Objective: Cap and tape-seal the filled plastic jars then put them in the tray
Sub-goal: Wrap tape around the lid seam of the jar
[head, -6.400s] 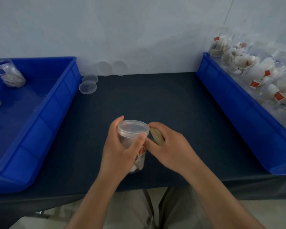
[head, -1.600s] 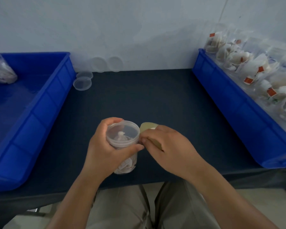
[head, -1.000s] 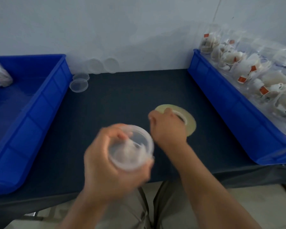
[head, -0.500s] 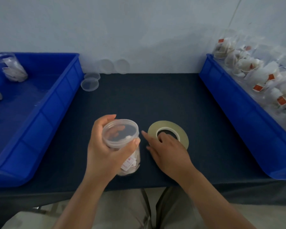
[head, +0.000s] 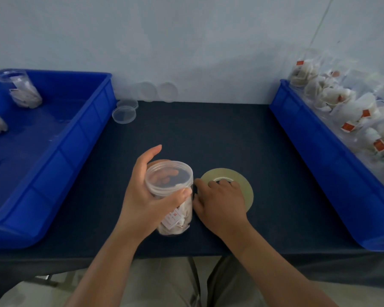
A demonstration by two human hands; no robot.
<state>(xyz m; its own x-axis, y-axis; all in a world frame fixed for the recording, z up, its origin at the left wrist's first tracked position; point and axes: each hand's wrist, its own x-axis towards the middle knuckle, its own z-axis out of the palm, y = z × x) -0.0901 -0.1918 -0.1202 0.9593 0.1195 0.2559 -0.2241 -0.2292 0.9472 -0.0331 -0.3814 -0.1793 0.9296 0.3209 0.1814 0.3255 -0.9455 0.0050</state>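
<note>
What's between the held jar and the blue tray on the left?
Just the left hand gripping the jar, then bare dark table, in the head view.

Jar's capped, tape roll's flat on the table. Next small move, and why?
Probably carry the jar left to the left blue tray. The left hand grips it lid on, the right hand rests on the flat tape roll, and filled jars already sit in that tray. The seal tape itself isn't discernible.

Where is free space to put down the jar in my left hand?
For the jar, the left blue tray has bare floor nearer than its two jars. The table is bare between the loose lids and the tape roll. The right blue tray is packed full.
</note>
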